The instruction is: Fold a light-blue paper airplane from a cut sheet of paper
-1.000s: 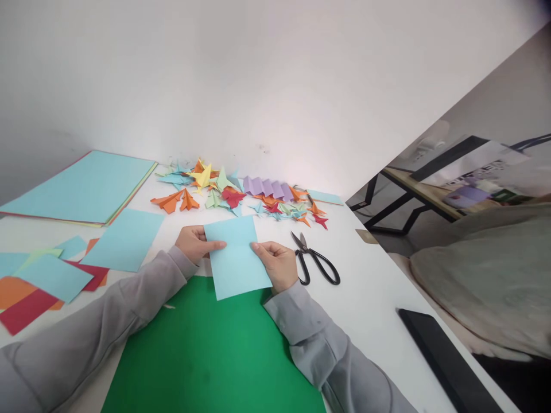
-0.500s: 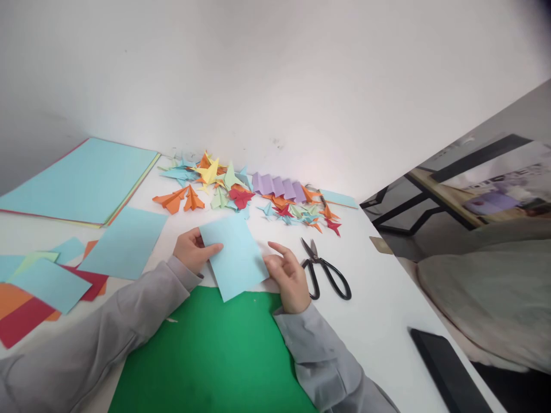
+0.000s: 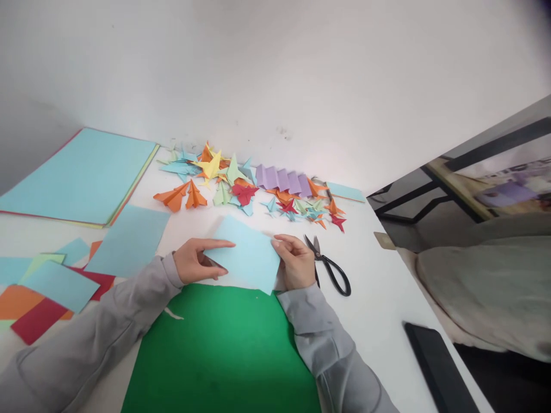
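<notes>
A light blue paper sheet (image 3: pixel 249 252) is held tilted above the far edge of a green mat (image 3: pixel 228 350). My right hand (image 3: pixel 296 261) pinches its right corner between thumb and fingers. At the sheet's left edge is my left hand (image 3: pixel 200 261), its thumb and fingers spread apart, the index finger over the paper. Black-handled scissors (image 3: pixel 329 267) lie partly open just right of my right hand, which hides part of one handle. A small white scrap (image 3: pixel 174 314) rests on the mat's left side.
Folded paper figures (image 3: pixel 210 166) and a purple pleated strip (image 3: pixel 283 179) line the wall. Large coloured sheets (image 3: pixel 86 172) lie at the back left, with cut pieces (image 3: pixel 60 284) nearer. A black flat object (image 3: pixel 439 367) sits near the right edge. Grey fabric (image 3: pixel 482 281) shows beyond.
The blue sheet has turned so its long side runs more sideways. My left hand has gone from gripping it to spread fingers; my right hand has moved slightly up.
</notes>
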A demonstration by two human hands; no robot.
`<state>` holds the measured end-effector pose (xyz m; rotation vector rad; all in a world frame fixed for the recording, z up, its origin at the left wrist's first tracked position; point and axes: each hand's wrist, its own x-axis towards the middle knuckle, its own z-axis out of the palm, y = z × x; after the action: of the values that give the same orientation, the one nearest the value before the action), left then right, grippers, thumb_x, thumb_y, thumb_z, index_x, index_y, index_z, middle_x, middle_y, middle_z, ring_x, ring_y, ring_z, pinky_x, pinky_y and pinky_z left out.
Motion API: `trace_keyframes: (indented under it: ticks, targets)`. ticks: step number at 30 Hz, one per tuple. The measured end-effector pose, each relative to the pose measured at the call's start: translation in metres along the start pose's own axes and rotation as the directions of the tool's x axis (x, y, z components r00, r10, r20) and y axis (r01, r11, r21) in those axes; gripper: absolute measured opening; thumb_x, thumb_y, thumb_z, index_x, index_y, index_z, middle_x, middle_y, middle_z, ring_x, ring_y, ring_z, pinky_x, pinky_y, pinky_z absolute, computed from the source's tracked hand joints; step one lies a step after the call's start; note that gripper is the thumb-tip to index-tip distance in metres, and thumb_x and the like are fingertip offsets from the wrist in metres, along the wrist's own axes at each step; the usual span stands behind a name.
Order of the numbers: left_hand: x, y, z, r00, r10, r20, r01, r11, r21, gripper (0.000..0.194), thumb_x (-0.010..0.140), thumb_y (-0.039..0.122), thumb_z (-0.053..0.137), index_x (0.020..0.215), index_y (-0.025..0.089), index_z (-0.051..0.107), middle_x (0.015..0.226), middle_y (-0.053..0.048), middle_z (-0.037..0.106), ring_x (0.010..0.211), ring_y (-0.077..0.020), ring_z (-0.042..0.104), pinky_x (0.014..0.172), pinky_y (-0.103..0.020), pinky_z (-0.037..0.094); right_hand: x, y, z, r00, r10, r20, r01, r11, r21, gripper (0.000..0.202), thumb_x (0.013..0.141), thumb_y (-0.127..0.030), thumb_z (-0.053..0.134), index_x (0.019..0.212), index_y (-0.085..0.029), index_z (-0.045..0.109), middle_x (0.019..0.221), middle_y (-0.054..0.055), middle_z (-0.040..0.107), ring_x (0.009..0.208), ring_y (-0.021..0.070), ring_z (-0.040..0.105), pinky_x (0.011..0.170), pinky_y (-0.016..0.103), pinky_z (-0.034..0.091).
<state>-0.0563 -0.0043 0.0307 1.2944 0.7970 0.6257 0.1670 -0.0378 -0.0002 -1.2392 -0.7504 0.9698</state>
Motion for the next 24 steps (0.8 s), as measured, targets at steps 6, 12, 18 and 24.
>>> trace_keyframes:
  ticks: [6,12,18,24]
  targets:
    - [0.006,-0.005,-0.007,0.997,0.059,-0.048,-0.056,0.997,0.057,0.064,0.049,0.016,0.073,0.111,0.020,0.057,0.129,-0.012,0.044,0.064,-0.0170,0.066,0.062,-0.028,0.057,0.002,0.000,-0.005,0.995,0.070,0.064,-0.077,0.990,0.120,0.025,0.067,-0.027,0.061,0.092,-0.022,0.063,0.066,0.000,0.062,0.058,0.0115,0.056,0.054,0.026,0.045]
    - [0.014,-0.007,-0.012,0.977,0.137,-0.160,-0.105,0.975,0.197,0.051,0.065,0.025,0.058,0.112,0.005,0.055,0.081,-0.011,0.068,0.055,-0.0149,0.063,0.053,-0.028,0.055,-0.007,0.004,-0.009,0.861,-0.327,0.389,0.466,0.813,-0.349,0.037,0.067,-0.021,0.060,0.104,-0.026,0.059,0.121,0.009,0.045,0.107,0.0239,0.047,0.082,0.040,0.045]
    - [0.009,-0.024,-0.011,0.826,0.562,-0.047,-0.347,0.571,0.745,0.032,0.066,0.021,0.051,0.094,0.015,0.066,0.080,-0.007,0.069,0.047,-0.0094,0.056,0.048,-0.022,0.048,-0.003,0.013,-0.016,0.577,-0.426,0.697,0.812,0.386,-0.437,0.025,0.074,-0.021,0.046,0.090,-0.026,0.065,0.099,0.005,0.062,0.105,0.0221,0.049,0.087,0.041,0.041]
    - [-0.010,-0.011,-0.009,0.755,0.621,0.212,-0.292,0.028,0.956,0.034,0.066,0.013,0.047,0.090,0.024,0.067,0.075,-0.007,0.059,0.064,-0.0174,0.053,0.055,-0.031,0.043,-0.006,0.018,-0.039,0.497,-0.384,0.778,0.860,0.337,-0.383,0.028,0.071,-0.027,0.049,0.095,-0.024,0.063,0.096,0.006,0.067,0.101,0.0233,0.055,0.087,0.043,0.037]
